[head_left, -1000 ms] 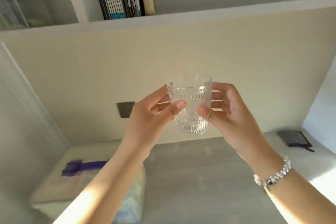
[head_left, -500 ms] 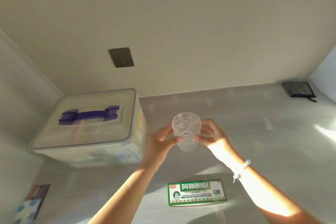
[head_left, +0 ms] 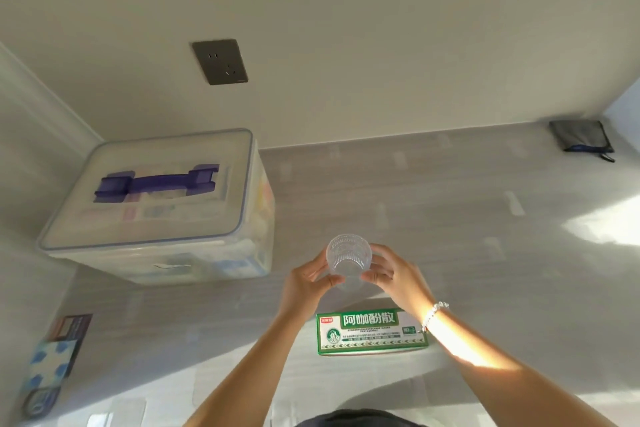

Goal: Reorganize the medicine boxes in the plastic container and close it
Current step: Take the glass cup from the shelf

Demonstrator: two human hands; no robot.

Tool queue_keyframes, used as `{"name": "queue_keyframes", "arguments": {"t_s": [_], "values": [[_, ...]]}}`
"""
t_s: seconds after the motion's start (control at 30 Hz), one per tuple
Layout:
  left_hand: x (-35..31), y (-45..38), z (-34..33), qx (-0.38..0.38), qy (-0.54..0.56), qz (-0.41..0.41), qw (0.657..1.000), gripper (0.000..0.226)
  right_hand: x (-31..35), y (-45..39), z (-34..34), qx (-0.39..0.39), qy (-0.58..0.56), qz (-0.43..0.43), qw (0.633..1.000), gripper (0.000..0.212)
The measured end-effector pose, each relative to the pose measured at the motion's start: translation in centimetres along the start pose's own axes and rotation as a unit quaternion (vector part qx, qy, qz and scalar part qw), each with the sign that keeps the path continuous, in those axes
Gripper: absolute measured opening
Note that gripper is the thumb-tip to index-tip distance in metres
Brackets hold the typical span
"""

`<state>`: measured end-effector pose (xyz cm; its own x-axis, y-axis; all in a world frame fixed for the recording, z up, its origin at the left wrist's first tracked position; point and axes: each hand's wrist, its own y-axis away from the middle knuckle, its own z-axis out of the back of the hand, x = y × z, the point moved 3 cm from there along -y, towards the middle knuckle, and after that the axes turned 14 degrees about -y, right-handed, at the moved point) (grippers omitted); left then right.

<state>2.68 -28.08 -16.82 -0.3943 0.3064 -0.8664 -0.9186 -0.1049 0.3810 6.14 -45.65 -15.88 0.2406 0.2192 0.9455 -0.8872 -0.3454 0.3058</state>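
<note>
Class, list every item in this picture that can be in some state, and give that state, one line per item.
plastic container: lid on, handle lying flat
glass: empty, held by both hands
left hand: gripping the glass
right hand: gripping the glass
green medicine box: closed, lying flat on the table
wall socket: nothing plugged in
dark pouch: lying flat

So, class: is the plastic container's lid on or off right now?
On. The lid with its purple handle sits flat across the plastic container; latches cannot be seen.
</note>
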Motion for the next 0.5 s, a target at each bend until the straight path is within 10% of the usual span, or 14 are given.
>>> {"name": "queue_keyframes", "arguments": {"t_s": [0.5], "values": [[0.6,0.1,-0.5,0.022,-0.059,-0.002,0.998,0.066,-1.1,-0.8,-0.6,0.009,0.064,-0.032,0.997,0.070]]}}
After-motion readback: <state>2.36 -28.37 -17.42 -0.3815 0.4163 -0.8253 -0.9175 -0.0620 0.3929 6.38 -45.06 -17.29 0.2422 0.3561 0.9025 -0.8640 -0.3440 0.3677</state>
